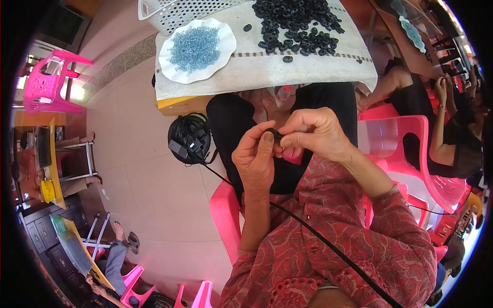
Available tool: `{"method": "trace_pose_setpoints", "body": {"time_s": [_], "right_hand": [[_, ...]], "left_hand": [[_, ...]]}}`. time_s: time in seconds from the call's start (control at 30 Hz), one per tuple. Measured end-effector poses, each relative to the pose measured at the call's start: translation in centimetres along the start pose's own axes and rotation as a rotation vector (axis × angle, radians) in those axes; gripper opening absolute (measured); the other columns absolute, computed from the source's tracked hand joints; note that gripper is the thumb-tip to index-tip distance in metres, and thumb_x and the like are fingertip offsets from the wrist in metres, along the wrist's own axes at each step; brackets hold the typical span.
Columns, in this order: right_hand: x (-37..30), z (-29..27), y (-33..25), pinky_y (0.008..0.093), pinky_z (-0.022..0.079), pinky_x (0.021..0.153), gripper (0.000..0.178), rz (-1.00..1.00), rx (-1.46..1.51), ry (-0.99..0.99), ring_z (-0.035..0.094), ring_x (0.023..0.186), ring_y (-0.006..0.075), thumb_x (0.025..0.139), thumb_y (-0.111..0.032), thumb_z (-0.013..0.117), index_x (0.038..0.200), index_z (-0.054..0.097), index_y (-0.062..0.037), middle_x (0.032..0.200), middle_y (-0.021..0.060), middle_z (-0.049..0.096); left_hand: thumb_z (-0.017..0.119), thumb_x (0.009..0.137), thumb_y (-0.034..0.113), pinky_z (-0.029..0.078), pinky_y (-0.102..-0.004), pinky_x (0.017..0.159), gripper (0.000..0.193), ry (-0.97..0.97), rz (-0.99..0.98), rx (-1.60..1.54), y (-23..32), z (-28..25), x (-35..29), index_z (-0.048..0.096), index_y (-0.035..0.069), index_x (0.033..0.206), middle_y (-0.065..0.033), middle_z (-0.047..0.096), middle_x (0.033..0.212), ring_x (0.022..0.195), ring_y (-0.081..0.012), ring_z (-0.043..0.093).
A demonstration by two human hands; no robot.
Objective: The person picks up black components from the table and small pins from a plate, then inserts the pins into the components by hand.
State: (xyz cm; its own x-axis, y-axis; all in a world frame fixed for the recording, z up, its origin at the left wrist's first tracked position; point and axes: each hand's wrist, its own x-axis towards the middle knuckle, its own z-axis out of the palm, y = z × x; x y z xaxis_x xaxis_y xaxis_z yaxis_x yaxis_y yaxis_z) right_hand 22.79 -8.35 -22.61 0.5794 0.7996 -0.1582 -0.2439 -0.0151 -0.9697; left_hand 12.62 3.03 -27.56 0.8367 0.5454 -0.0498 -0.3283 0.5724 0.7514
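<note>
Above my lap, both hands meet over a small black ring-like part (274,133). My left hand (254,160) grips it between thumb and fingers. My right hand (319,134) is closed in a pinch right against the part; whatever its fingertips hold is too small to make out. On the cloth-covered table (267,74) in front of me lies a heap of similar black parts (298,25), with a few strays around it. To its left, a white wavy-edged plate (229,46) carries a pile of tiny clear-blue pieces (194,49).
A white perforated basket (179,15) stands at the table's far left. A black bundle with a cable (190,138) sits left of my knee; the cable crosses my body. Pink plastic chairs (395,138) and people stand or sit on both sides.
</note>
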Motion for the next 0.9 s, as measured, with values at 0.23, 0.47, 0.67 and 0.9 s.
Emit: {"method": "trace_pose_setpoints", "body": {"time_s": [0.23,0.47,0.67,0.9], "right_hand": [[-0.4,1.1,1.1,0.0217,0.052,0.055,0.008,-0.077,0.007,0.093,0.064,0.063,0.0106,0.084,0.001,0.064,0.091,0.061,0.0035,0.075,0.0092,0.067],[0.4,0.4,1.3,0.0219,0.051,0.059,0.008,-0.183,-0.027,0.016,0.063,0.068,0.0103,0.080,0.002,0.067,0.085,0.060,0.0021,0.077,0.0078,0.065],[1.1,-0.4,0.7,0.0203,0.046,0.060,0.020,-0.272,-0.243,-0.006,0.058,0.070,0.0091,0.069,0.005,0.076,0.080,0.060,0.0004,0.079,0.0037,0.059],[1.0,-0.3,1.0,0.0232,0.045,0.060,0.021,-0.304,-0.179,0.031,0.058,0.069,0.0124,0.062,0.004,0.080,0.072,0.061,0.0003,0.077,0.0066,0.060]], "left_hand": [[0.058,0.091,0.005,0.043,-0.0178,0.055,0.020,0.039,0.000,0.012,-0.1,-0.2,0.1,0.060,-0.005,0.108,-0.0018,0.061,0.081,0.064,-0.0057,0.054],[0.058,0.090,0.005,0.043,-0.0185,0.054,0.020,0.012,-0.005,-0.009,0.1,-0.3,0.2,0.060,-0.006,0.108,-0.0026,0.061,0.081,0.063,-0.0061,0.053],[0.057,0.091,0.008,0.039,-0.0208,0.051,0.021,-0.009,-0.034,-0.020,-0.1,-0.3,0.1,0.060,-0.005,0.107,-0.0043,0.059,0.077,0.061,-0.0094,0.051],[0.058,0.089,0.002,0.043,-0.0201,0.053,0.019,-0.042,-0.056,-0.101,0.0,-0.4,0.0,0.060,-0.007,0.106,-0.0053,0.060,0.078,0.060,-0.0086,0.053]]}}
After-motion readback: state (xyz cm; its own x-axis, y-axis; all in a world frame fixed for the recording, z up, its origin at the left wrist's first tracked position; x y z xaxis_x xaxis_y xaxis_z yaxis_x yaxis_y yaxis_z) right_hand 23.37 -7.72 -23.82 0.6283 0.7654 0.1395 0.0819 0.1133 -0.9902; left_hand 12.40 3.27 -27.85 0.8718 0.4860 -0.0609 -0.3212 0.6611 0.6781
